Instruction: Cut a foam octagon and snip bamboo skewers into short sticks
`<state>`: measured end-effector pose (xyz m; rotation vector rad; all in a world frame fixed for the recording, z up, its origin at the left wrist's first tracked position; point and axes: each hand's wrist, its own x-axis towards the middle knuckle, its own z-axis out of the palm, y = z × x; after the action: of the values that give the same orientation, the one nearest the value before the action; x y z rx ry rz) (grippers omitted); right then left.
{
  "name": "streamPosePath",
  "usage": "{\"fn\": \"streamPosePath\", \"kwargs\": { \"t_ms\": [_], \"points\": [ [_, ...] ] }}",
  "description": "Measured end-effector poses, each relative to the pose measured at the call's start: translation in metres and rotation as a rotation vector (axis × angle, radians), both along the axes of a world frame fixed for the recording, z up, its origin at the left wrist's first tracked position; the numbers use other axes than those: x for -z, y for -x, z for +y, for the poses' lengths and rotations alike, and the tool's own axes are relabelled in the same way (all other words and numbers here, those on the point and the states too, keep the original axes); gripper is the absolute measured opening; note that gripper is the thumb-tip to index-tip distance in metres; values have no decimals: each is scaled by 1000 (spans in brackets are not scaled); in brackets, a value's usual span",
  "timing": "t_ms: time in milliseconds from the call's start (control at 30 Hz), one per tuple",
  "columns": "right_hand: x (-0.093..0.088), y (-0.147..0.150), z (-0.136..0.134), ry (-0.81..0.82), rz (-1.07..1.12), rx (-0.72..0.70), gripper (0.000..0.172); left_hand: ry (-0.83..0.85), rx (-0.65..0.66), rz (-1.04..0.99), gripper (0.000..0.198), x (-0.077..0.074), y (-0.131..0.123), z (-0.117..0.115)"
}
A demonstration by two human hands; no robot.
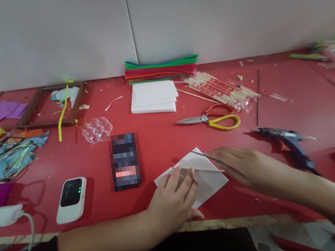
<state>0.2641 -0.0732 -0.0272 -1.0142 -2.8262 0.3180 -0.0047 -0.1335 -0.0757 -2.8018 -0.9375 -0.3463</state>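
Observation:
A white foam sheet (204, 178) lies near the front edge of the red table (291, 95). My left hand (173, 201) rests on its left part, fingers curled and pressed onto a thin wooden stick (211, 170) that lies across the sheet. My right hand (244, 166) comes in from the right, fingers together, pinching a thin dark rod (201, 154) whose tip points left over the sheet.
A blue glue gun (285, 142) lies right of my hands. Yellow-handled scissors (213, 120), a packet of wooden sticks (221, 89), a stack of white foam (153, 97) and coloured sheets (161, 69) sit behind. A phone (124, 161), a white device (71, 198) and a brown frame (49, 106) lie to the left.

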Motion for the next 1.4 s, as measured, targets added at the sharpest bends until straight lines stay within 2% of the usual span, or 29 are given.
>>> {"fn": "streamPosePath", "kwargs": {
  "t_ms": [200,533,900,1400],
  "points": [
    [1,-1,1,10,-13,-1,39,-16,-11,18,76,-3,1,0],
    [2,-9,-5,39,-55,3,43,-43,-8,40,71,-2,0,-1],
    [-15,-1,-4,188,-160,22,63,30,-6,20,76,-3,-2,-1],
    [-21,11,7,200,-197,-46,64,22,-1,8,75,-4,-1,-3]
  ]
}}
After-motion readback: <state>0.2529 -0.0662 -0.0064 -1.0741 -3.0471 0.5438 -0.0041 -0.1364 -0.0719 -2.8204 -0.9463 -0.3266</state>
